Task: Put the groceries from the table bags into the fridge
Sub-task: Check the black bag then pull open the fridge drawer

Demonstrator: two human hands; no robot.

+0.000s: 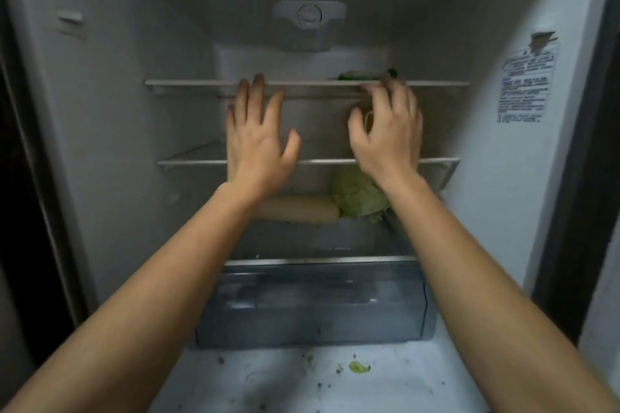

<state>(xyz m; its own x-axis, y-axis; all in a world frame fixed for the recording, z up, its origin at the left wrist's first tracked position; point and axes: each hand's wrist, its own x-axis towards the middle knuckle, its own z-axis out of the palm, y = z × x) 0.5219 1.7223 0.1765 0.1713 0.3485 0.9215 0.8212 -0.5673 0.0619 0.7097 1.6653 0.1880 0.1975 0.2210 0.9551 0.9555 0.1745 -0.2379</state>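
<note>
I see a green vegetable (360,75) on the top shelf (201,82) of the fridge (134,144), mostly hidden behind its edge. My right hand (389,136) is beside it with fingers curled loosely; I cannot tell whether they grip anything. My left hand (256,141) is spread wide and empty. A cabbage (359,194) and radish (298,209) touch below the middle shelf (191,163), above the drawer (312,305).

Below both hands, the lower shelf (335,260) is carrying a pale radish (298,209) touching a cabbage (359,196). Above the right hand's fingertips, the top shelf (201,82) is bearing something green (360,75).
</note>
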